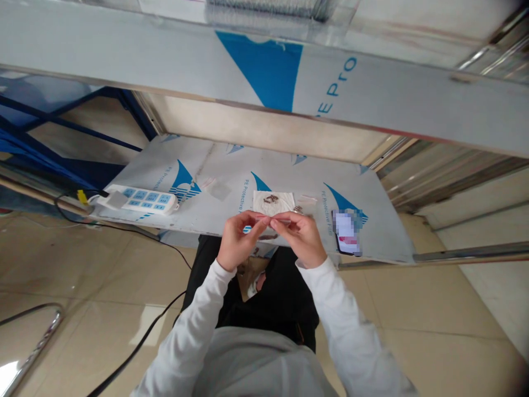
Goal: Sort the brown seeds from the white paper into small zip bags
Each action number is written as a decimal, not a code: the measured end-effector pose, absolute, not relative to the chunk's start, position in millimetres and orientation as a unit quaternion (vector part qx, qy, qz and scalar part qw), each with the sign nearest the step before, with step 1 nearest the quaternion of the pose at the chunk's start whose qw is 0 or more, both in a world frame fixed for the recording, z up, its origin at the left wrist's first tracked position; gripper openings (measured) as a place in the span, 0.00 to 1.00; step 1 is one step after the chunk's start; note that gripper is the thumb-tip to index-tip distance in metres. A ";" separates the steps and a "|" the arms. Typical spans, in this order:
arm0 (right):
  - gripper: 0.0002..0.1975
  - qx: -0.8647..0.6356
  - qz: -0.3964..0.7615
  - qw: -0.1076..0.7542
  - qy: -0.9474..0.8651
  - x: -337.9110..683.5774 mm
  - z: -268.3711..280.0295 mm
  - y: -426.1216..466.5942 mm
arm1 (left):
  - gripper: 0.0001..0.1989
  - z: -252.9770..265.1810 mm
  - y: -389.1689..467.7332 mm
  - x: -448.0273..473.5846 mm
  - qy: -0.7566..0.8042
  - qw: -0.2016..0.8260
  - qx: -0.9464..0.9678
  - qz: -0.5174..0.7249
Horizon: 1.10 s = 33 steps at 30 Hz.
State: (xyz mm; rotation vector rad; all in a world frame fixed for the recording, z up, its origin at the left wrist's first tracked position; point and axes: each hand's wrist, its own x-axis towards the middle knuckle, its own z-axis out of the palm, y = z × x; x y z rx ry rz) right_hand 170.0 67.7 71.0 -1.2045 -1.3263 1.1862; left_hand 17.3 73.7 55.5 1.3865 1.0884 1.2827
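Observation:
My left hand [243, 236] and my right hand [302, 236] meet over the front edge of the table, thumbs and fingertips pinched together. Between them they grip a small clear zip-lock bag [281, 221], of which mainly the reddish top strip shows; the fingers hide much of it. Just beyond the fingertips lies a white cloth or paper [262, 208] with a little heap of brownish metal pieces [271, 199] on it. Several small shiny metal pieces [298, 209] lie by its right edge, beside another clear bag [308, 200].
Film-covered table [223, 160] holds a white power strip [144, 200] at left, a flat clear bag [215, 187], and a phone [347, 234] at right. A shelf [173, 66] crosses above. A black cable [140, 342] runs along the floor at left.

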 end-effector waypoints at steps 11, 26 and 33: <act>0.11 -0.509 0.459 0.529 -0.500 172.1 46.0 53.0 | 0.11 40.2 76.7 26.5 0.416 0.532 0.550 0.491; 0.14 -0.547 0.472 0.500 -0.477 193.6 10.6 52.2 | 0.17 13.0 86.5 36.9 0.411 0.603 0.549 0.407; 0.19 -0.585 0.445 0.553 -0.392 233.8 17.2 91.6 | 0.30 -10.1 126.5 20.1 0.492 0.582 0.510 0.400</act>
